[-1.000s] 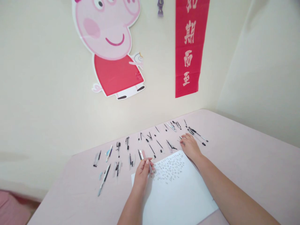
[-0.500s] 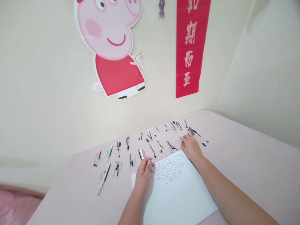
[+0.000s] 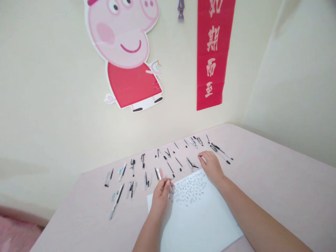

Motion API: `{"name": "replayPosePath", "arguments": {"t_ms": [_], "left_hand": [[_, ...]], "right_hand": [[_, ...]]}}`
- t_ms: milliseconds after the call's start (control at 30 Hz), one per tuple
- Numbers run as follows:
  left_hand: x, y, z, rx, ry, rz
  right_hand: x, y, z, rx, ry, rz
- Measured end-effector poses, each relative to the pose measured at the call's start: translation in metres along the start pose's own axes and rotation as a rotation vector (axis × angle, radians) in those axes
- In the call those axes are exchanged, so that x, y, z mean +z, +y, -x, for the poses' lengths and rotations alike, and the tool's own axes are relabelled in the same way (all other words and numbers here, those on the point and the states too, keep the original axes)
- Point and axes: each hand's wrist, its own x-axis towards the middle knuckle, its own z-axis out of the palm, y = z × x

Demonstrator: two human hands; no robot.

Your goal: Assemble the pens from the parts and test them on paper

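Note:
My left hand [image 3: 161, 193] is closed at the upper left of a white sheet of paper [image 3: 202, 224], with a thin, pale pen part [image 3: 170, 189] between thumb and fingers. Many small grey marks or bits [image 3: 190, 187] cover the sheet's upper part; I cannot tell which they are. Just beyond the sheet's top right corner, my right hand [image 3: 211, 165] has thumb and fingertips pinched together over the table. Whatever sits in that pinch is hidden or too small to make out. Nearest to it lies a dark pen part group [image 3: 192, 163].
Rows of taken-apart pens [image 3: 133, 167], with refills, caps and barrels, lie across the pink table [image 3: 86, 210]. Two black-capped pens [image 3: 222, 152] lie right of my right hand. Behind the table is a wall with a pig cutout [image 3: 133, 84] and a red banner [image 3: 211, 70].
My right hand has drawn slightly left and its fingers have come together. The dark thin piece by its fingertips no longer shows on the table. My left hand has barely moved.

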Motion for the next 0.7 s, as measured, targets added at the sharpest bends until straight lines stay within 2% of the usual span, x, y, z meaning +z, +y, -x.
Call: {"name": "replayPosePath", "arguments": {"t_ms": [167, 400, 600, 700], "left_hand": [[-0.001, -0.003, -0.001, 0.045, -0.013, -0.03], [-0.002, -0.004, -0.002, 0.12, -0.002, -0.089], [-0.002, 0.002, -0.001, 0.184, -0.032, -0.153], [-0.002, 0.004, 0.0, 0.183, -0.065, -0.191]], "right_hand": [[0.005, -0.024, 0.001, -0.003, 0.003, -0.205], [0.014, -0.055, 0.008, 0.026, -0.09, -0.488], [0.02, -0.082, 0.015, 0.281, -0.339, -0.888], [0.021, -0.092, 0.019, 0.353, -0.425, -1.023]]}}
